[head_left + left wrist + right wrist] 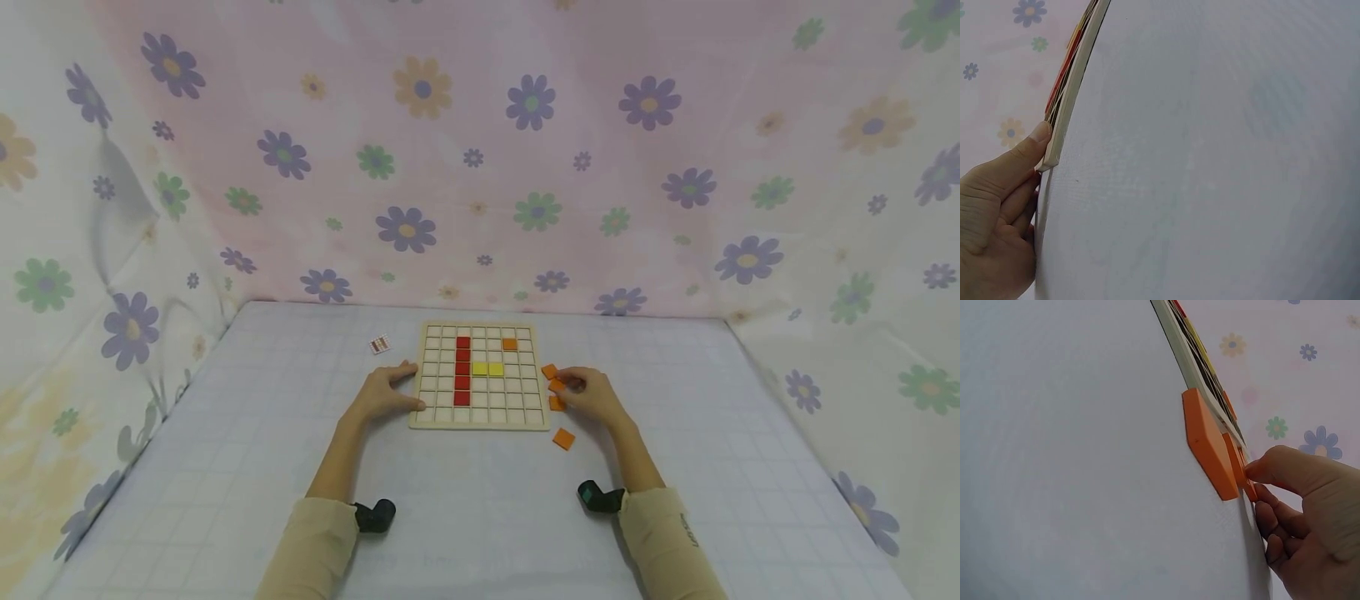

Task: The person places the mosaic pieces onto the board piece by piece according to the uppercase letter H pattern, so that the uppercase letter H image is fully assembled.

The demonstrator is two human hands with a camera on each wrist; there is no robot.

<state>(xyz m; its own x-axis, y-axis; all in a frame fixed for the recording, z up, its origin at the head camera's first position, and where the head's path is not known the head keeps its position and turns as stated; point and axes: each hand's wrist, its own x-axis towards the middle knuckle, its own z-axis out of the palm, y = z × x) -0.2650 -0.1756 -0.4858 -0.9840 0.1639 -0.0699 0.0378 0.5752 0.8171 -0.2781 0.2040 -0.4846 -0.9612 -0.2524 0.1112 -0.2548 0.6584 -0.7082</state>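
A wooden grid board [480, 423] lies flat on the table, with a column of red tiles [462, 369], two yellow tiles [487, 369] and one orange tile [510, 344] in its squares. My left hand [382, 396] rests at the board's left side; its thumb touches the near-left edge, fingers spread along the side. To the right of the board, my right hand [596, 396] pinches an orange tile [1248, 483] between thumb and index finger. Other orange tiles lie close by, one of them nearer the front [564, 438]. The fingers partly hide the pinched tile.
A small patterned card [380, 343] lies beyond the left hand, left of the board. The white-covered table [480, 517] meets a flowered cloth [480, 167] at the back and sides. A black wrist device [375, 516] is worn at each sleeve.
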